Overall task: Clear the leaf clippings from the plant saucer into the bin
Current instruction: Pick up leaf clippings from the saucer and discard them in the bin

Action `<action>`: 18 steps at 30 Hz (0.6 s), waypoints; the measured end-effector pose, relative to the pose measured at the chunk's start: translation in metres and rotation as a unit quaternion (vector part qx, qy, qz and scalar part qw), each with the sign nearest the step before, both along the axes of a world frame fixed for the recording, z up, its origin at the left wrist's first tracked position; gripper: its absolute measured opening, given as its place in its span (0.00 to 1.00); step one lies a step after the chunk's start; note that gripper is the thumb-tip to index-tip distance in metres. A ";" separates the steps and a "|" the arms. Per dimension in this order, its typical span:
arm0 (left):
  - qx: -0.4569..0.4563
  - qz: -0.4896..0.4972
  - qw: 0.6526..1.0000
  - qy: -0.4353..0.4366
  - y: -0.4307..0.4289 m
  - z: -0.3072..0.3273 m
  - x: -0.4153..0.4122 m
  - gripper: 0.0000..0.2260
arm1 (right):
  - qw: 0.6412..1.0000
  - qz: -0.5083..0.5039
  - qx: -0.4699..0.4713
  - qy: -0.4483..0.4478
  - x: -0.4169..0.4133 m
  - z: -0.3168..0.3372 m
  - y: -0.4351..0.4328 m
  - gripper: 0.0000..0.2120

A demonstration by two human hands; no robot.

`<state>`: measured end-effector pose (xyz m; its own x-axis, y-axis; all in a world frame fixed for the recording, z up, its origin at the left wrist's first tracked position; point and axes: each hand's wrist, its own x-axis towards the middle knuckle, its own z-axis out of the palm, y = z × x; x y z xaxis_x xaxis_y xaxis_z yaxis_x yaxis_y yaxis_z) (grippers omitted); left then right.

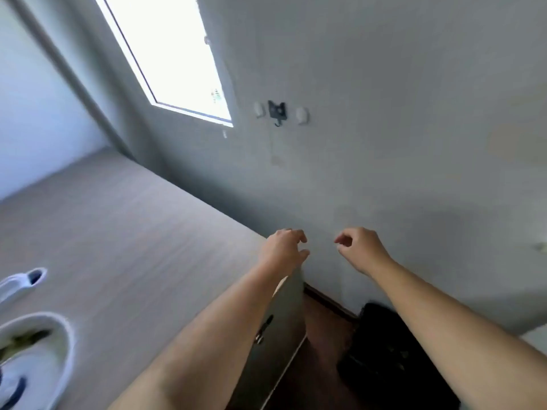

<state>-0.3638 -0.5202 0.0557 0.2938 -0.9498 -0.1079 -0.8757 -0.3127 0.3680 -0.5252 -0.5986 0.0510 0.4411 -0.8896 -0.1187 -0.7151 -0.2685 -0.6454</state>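
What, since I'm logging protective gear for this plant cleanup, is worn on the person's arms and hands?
Nothing that shows. The left hand and right hand are bare: no gloves, rings or watch visible, though the picture is slightly blurred. The left forearm and right forearm are bare too, with no sleeve in view.

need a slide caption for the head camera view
Left hand and right hand hover loosely curled before the wall, black bin on the floor below; leaf clippings lie in the white saucer.
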 end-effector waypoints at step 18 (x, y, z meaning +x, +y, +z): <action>0.061 0.457 0.886 0.041 0.492 -0.005 0.247 0.11 | 0.861 0.506 -0.022 0.038 0.343 0.005 0.383 0.10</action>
<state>-0.1166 -0.0286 0.0510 0.9209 -0.2989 -0.2504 -0.2082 -0.9199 0.3324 -0.1823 -0.2156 0.0564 0.9860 -0.0578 -0.1564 -0.1390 -0.8025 -0.5802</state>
